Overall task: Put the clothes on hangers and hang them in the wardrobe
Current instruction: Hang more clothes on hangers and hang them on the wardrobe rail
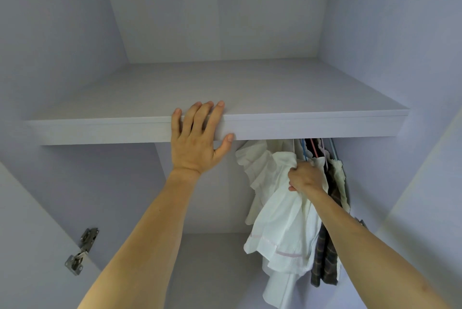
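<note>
I look into a pale lilac wardrobe. My left hand (197, 137) rests on the front edge of the shelf (312, 123), fingers over the top and thumb under the lip. Below the shelf, at the right, my right hand (305, 176) grips a white garment (280, 223) near its top, where the hanger sits. Blue and pink hanger hooks (308, 148) rise behind the shelf edge; the rail is hidden. A dark plaid garment (325, 266) and another pale piece (338, 178) hang to the right of the white one.
A metal door hinge (81, 251) sits on the left wardrobe side panel. The wardrobe's right wall (412, 158) stands close beside the hanging clothes. The upper compartment above the shelf holds nothing visible. Below, the hanging space to the left of the clothes is open.
</note>
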Tool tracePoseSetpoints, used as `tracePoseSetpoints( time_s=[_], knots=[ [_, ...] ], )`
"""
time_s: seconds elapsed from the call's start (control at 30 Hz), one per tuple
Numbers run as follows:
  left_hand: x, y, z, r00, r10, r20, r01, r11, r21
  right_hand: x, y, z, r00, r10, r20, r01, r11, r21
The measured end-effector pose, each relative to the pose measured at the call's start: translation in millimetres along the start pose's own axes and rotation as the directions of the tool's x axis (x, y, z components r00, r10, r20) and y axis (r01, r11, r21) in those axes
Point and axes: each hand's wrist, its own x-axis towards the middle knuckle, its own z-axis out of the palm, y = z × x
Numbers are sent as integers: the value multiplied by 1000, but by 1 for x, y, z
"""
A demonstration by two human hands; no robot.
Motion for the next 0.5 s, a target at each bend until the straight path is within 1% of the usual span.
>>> tracePoseSetpoints(
  time_s=[0.1, 0.2, 0.37, 0.43, 0.5],
  knots=[
    [0, 0, -1, 1000, -5, 13, 5, 1000, -14, -3, 1, -2, 999, -19, 48, 19, 1000, 5],
    [1, 1, -6, 998, -12, 59, 14, 1000, -28, -9, 8, -5, 996, -61, 61, 62, 998, -13],
    [1, 6, -22, 979, -45, 201, 60, 996, -70, -43, 27, -18, 981, -137, 140, 139, 990, -3],
    [3, 11, -32, 959, -76, 273, 104, 990, -90, -60, 32, -23, 972, -169, 164, 174, 985, -12],
    [2, 19, -47, 933, -116, 340, 174, 974, -148, -79, 35, -24, 962, -203, 183, 209, 978, -10]
  ],
)
